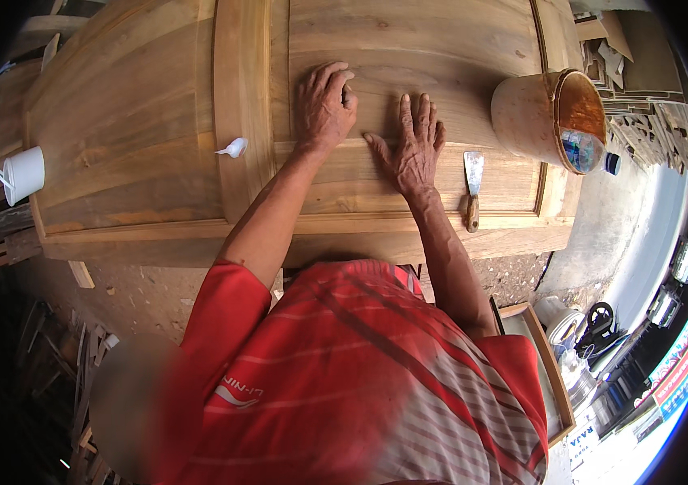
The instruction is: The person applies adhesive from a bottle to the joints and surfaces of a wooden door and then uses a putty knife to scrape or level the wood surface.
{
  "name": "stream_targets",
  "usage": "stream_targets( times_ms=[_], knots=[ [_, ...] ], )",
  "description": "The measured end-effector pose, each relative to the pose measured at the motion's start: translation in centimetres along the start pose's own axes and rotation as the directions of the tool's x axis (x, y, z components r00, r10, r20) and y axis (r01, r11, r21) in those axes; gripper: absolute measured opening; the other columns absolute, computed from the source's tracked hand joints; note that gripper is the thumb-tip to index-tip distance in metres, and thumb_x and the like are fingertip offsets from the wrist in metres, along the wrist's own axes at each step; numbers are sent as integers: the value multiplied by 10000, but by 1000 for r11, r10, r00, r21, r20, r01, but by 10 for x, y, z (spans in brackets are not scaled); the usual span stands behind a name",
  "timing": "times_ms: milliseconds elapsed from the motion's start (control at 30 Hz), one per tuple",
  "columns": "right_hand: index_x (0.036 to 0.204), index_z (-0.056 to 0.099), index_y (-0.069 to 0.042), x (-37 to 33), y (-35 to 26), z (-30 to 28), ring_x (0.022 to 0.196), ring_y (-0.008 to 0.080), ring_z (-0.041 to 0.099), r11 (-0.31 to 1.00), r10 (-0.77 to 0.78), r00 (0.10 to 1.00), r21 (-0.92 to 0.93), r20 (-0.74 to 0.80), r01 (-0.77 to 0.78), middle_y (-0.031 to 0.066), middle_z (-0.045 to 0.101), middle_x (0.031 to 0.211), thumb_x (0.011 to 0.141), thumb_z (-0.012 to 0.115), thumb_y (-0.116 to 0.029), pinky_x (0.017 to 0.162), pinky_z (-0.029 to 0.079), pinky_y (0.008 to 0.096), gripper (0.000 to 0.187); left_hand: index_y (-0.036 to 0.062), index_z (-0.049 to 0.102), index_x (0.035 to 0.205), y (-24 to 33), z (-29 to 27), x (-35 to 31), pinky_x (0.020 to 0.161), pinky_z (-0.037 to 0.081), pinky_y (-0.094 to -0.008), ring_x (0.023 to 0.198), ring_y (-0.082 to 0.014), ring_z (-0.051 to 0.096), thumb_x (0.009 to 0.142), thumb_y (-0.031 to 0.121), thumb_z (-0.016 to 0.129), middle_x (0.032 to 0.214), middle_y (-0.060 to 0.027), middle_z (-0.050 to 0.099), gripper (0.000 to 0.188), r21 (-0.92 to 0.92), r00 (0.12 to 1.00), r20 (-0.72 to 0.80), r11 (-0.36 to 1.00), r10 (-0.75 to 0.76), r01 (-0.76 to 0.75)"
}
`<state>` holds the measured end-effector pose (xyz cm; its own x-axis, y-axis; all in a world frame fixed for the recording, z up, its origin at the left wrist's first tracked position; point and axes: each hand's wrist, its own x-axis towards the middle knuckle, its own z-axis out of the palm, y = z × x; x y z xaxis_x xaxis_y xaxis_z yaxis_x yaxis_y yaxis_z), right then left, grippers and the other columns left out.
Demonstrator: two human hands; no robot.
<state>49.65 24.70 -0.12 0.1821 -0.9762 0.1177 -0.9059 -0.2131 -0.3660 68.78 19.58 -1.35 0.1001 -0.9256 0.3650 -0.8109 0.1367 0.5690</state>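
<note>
A large wooden panelled door (pixel 408 40) lies flat in front of me. On its middle panel my left hand (pixel 328 109) rests with the fingers curled and the thumb drawn in against them; whatever they may hold is hidden. To its right, my right hand (pixel 415 152) lies flat on the wood, fingers stretched out and spread, holding nothing. Just right of that hand is a putty knife (pixel 473 182), its blade pointing away from me and its wooden handle near the door's front edge. A small white plastic piece (pixel 235 148) sits on the upright rail left of my left forearm.
A stained bucket (pixel 525 113) stands at the door's right side with a clear plastic bottle (pixel 582 151) in it. At the left end is a white cup-shaped container (pixel 25 175). Wood scraps (pixel 651 133) are stacked at far right; a wooden-framed tray (pixel 550 364) is at lower right.
</note>
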Motion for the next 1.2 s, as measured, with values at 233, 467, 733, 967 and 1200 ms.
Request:
stream_targets(
  times_ms=[233,467,733,967,1200],
  knots=[
    [1647,332,-140,-6,-11,-5,1581,406,239,994,-56,993,-89,105,65,214,265,1705,943,662,-617,1232,214,642,913,105,687,1121,-4,3,-1,993,480,-473,1216,-304,616,823,69,650,1302,-51,662,302,-2,1000,-28,1000,10,-10],
    [1638,296,-27,-2,-35,21,1597,350,226,981,-183,970,-40,157,192,187,275,1710,1013,551,-585,1268,169,604,876,105,680,1113,0,2,2,992,478,-478,1221,-302,614,836,73,654,1302,-49,663,280,-9,999,-26,1000,30,-30],
    [1636,281,2,5,-21,12,1606,365,196,997,22,994,-76,106,-14,197,246,1722,1043,542,-487,1275,141,610,812,93,678,1117,-2,1,0,1012,472,-480,1203,-321,618,853,39,640,1285,-61,674,272,-30,999,-44,999,22,-23],
    [1643,273,-11,14,-5,10,1606,347,203,984,163,987,-80,16,-161,190,244,1723,1058,513,-487,1278,139,596,791,99,678,1103,-4,4,1,983,478,-481,1214,-304,620,856,52,645,1286,-55,673,253,-24,997,-60,998,50,-52],
    [1660,234,-31,-49,-24,-12,1614,341,178,982,-188,933,26,306,189,169,217,1737,1037,541,-535,1284,121,593,858,98,685,1091,-3,0,0,995,477,-469,1208,-302,626,862,67,647,1288,-44,676,234,-4,1000,-3,1000,-2,2]
  ],
)
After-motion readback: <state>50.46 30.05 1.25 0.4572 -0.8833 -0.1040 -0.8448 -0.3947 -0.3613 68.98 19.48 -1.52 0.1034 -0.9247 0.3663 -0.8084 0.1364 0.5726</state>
